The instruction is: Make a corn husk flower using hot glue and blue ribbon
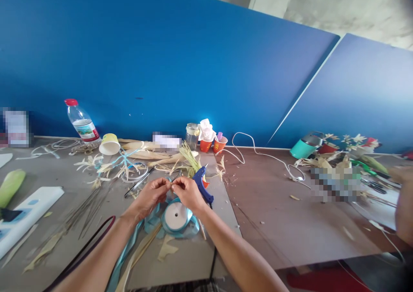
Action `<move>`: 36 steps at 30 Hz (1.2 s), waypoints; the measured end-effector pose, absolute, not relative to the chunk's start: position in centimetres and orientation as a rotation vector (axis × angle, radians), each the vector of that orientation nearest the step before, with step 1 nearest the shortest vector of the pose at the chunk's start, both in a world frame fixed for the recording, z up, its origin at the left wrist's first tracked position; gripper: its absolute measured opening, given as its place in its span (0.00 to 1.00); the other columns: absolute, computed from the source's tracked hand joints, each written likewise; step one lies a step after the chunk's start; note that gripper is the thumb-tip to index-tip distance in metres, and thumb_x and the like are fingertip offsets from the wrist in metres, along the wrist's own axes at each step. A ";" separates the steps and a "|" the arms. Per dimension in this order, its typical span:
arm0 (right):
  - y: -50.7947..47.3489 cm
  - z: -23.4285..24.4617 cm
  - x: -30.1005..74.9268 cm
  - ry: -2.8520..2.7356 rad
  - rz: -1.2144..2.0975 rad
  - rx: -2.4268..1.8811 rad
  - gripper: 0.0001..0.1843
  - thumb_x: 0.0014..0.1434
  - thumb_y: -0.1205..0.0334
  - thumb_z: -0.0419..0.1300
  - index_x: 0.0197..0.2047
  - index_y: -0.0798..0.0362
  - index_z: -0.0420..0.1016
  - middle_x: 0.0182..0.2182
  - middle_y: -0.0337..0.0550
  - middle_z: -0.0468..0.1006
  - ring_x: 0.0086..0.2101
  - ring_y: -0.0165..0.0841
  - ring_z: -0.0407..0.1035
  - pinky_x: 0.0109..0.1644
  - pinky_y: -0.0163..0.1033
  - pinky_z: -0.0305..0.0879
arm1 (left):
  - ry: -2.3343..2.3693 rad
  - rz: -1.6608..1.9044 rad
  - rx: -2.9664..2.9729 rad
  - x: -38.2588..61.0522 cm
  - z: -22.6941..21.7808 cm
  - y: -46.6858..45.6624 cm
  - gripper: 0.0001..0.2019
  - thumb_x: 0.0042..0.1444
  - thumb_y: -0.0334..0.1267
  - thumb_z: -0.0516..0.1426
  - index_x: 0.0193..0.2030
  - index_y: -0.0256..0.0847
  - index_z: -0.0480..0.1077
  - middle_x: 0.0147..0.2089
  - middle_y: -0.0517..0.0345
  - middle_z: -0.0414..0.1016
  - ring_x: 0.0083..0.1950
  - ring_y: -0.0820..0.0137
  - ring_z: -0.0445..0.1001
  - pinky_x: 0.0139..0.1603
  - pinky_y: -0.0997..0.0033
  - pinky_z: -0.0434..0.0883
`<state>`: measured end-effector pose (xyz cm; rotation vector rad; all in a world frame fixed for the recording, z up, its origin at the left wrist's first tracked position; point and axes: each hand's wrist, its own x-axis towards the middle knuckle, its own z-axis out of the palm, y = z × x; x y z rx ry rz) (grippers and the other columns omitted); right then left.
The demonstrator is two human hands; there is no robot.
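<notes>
My left hand (157, 193) and my right hand (187, 192) meet above the near table, both closed in a pinch with fingertips together. What they pinch is too small to make out. Just below them lies a spool of light blue ribbon (172, 223), its white face up, with loose ribbon (152, 221) around it. A dark blue glue gun (202, 188) is right of my right hand. Dried corn husk strips (145, 238) and a torn husk piece (167, 247) lie nearer me.
Husk flowers with blue ties (121, 165) lie behind my hands. Along the blue partition (161, 68) stand a water bottle (84, 124), a tipped paper cup (109, 145), a jar (192, 136) and red cups (220, 145). A white power strip (35, 210) is left; another person's arm (405, 201) is far right.
</notes>
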<state>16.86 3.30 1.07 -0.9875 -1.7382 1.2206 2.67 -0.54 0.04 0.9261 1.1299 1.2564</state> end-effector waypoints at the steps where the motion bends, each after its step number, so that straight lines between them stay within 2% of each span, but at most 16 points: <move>1: 3.1 1.3 16.9 -1.744 1.212 -0.998 0.05 0.48 0.64 0.54 0.24 0.54 0.69 0.19 0.35 0.69 0.22 0.27 0.62 0.28 0.32 0.59 | 1.138 1.249 0.942 2.7 0.0 -0.5 0.12 0.44 0.42 0.64 0.26 0.37 0.68 0.20 0.66 0.59 0.20 0.79 0.54 0.20 0.77 0.52; 8: 3.0 1.4 17.0 -1.769 1.194 -0.984 0.06 0.48 0.64 0.52 0.22 0.54 0.64 0.17 0.33 0.64 0.21 0.25 0.57 0.26 0.31 0.54 | 1.009 1.146 0.972 2.7 0.5 -0.9 0.15 0.47 0.46 0.62 0.24 0.37 0.64 0.20 0.67 0.53 0.21 0.79 0.50 0.21 0.77 0.51; 12: 4.6 0.9 17.4 -1.449 1.457 -0.935 0.10 0.47 0.61 0.55 0.18 0.53 0.60 0.15 0.31 0.58 0.18 0.23 0.51 0.22 0.31 0.47 | 0.866 1.176 0.893 2.0 1.1 -1.3 0.14 0.48 0.43 0.62 0.26 0.38 0.64 0.20 0.68 0.49 0.20 0.80 0.47 0.21 0.78 0.52; 15: 6.0 1.0 18.2 -1.048 1.704 -0.820 0.11 0.45 0.59 0.59 0.20 0.54 0.61 0.17 0.32 0.61 0.17 0.21 0.50 0.21 0.31 0.46 | 0.864 1.314 0.838 1.2 1.4 -1.2 0.12 0.48 0.40 0.62 0.25 0.37 0.64 0.20 0.69 0.47 0.20 0.81 0.43 0.20 0.79 0.50; 18: 6.9 1.3 19.2 -0.784 1.748 -0.725 0.12 0.42 0.61 0.63 0.21 0.54 0.62 0.18 0.32 0.63 0.17 0.20 0.52 0.21 0.30 0.47 | 0.882 1.410 0.807 0.7 1.5 -1.0 0.12 0.48 0.39 0.62 0.24 0.36 0.64 0.21 0.69 0.49 0.20 0.82 0.43 0.20 0.80 0.52; 20: 7.1 1.5 19.6 -0.740 1.737 -0.681 0.13 0.42 0.61 0.64 0.21 0.54 0.62 0.18 0.32 0.63 0.17 0.20 0.52 0.21 0.30 0.48 | 0.951 1.432 0.807 0.7 1.5 -0.9 0.10 0.48 0.41 0.62 0.28 0.36 0.68 0.20 0.69 0.50 0.20 0.82 0.45 0.20 0.80 0.53; 24: 6.5 1.4 19.2 -0.863 1.754 -0.648 0.12 0.44 0.59 0.64 0.23 0.55 0.65 0.19 0.32 0.64 0.17 0.20 0.54 0.21 0.30 0.49 | 1.119 1.399 0.836 1.2 1.2 -0.7 0.16 0.45 0.42 0.63 0.39 0.37 0.71 0.21 0.69 0.54 0.19 0.81 0.50 0.20 0.79 0.55; 26: 5.9 1.1 18.7 -0.967 1.740 -0.656 0.11 0.45 0.59 0.63 0.24 0.55 0.66 0.18 0.32 0.64 0.17 0.20 0.54 0.22 0.30 0.49 | 1.157 1.408 0.829 1.4 1.1 -0.7 0.17 0.44 0.40 0.64 0.41 0.39 0.70 0.22 0.69 0.57 0.19 0.81 0.53 0.21 0.79 0.57; 31: 4.9 1.0 17.9 -1.125 1.710 -0.675 0.11 0.48 0.57 0.61 0.26 0.55 0.65 0.22 0.35 0.71 0.16 0.19 0.55 0.20 0.29 0.48 | 1.195 1.455 0.816 1.1 0.9 -0.7 0.11 0.41 0.34 0.63 0.33 0.41 0.67 0.21 0.70 0.60 0.19 0.81 0.56 0.22 0.80 0.58; 33: 4.7 1.2 18.0 -1.155 1.748 -0.658 0.12 0.49 0.56 0.60 0.26 0.55 0.64 0.24 0.36 0.73 0.14 0.18 0.54 0.19 0.30 0.45 | 1.220 1.430 0.807 1.1 0.9 -0.7 0.10 0.41 0.35 0.63 0.32 0.40 0.68 0.21 0.69 0.61 0.18 0.80 0.57 0.21 0.79 0.57; 36: 4.7 1.3 18.1 -1.175 1.811 -0.621 0.13 0.49 0.55 0.61 0.26 0.54 0.63 0.20 0.35 0.72 0.13 0.18 0.51 0.17 0.30 0.43 | 1.227 1.403 0.812 1.2 0.8 -0.6 0.12 0.44 0.42 0.63 0.35 0.39 0.70 0.24 0.65 0.67 0.19 0.80 0.58 0.22 0.77 0.58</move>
